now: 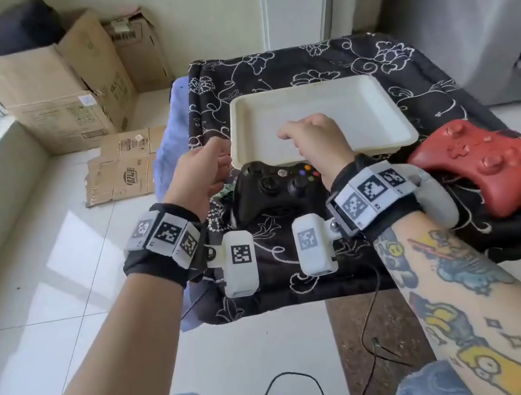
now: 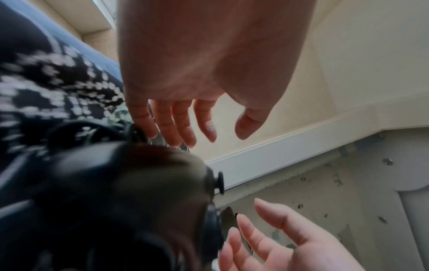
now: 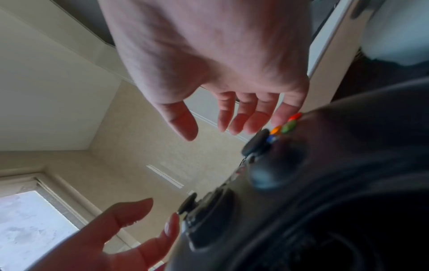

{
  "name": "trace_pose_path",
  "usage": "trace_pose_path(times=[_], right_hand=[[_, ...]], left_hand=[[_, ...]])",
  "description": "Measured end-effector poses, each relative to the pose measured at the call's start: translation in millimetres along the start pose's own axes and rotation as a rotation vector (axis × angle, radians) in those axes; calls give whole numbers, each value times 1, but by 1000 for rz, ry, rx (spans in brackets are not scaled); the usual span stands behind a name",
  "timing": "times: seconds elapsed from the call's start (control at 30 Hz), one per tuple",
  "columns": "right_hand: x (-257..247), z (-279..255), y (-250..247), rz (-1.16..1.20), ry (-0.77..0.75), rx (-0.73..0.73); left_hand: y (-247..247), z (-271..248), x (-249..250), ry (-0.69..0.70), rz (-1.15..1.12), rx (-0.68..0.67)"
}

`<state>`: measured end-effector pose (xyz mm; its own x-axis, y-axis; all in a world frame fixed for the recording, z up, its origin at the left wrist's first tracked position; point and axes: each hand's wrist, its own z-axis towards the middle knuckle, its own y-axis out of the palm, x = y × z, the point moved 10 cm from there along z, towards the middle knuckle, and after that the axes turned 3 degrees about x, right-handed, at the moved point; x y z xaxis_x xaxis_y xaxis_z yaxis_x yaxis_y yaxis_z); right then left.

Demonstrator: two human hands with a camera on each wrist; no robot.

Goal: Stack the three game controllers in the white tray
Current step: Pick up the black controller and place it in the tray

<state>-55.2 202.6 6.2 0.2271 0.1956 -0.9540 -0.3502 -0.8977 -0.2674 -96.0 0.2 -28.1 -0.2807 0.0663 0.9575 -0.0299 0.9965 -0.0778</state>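
We count one tray (image 1: 368, 87) and three controllers, all outside it: black (image 1: 272, 191) touching its near rim, red (image 1: 482, 158) near its right corner, white (image 1: 440, 197) mostly hidden. Our left hand (image 1: 199, 173) and right hand (image 1: 318, 138) hover over the black one, fingers loosely spread, holding nothing.

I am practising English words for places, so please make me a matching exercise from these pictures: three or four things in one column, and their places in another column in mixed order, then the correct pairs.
Things:
1. black controller
2. red controller
3. white tray
4. white controller

Places:
A. at the right edge of the dark flowered cloth
B. partly hidden under the right wrist
C. farther from the person than the controllers, with nothing in it
D. just in front of the tray, between the left hand and the right hand

Pairs: 1-D, 2-A, 3-C, 4-B
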Motion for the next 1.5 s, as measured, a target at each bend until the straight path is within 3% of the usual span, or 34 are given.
trace_pose_path(times=[0.2, 0.4, 0.83, 1.27, 1.5], right_hand=[[23, -24, 5, -178, 25, -10], [55, -26, 15, -241, 56, -38], [42, -67, -1, -196, -93, -19], [44, -72, 5, -142, -70, -41], [55, -64, 12, 18, 53, -106]], left_hand=[[1, -34, -12, 135, 223, 11], [-2, -53, -19, 159, 379, -31], [-7, -72, -27, 239, 457, -53], [-15, -79, -38, 153, 382, -119], [-13, -72, -38, 157, 436, -182]])
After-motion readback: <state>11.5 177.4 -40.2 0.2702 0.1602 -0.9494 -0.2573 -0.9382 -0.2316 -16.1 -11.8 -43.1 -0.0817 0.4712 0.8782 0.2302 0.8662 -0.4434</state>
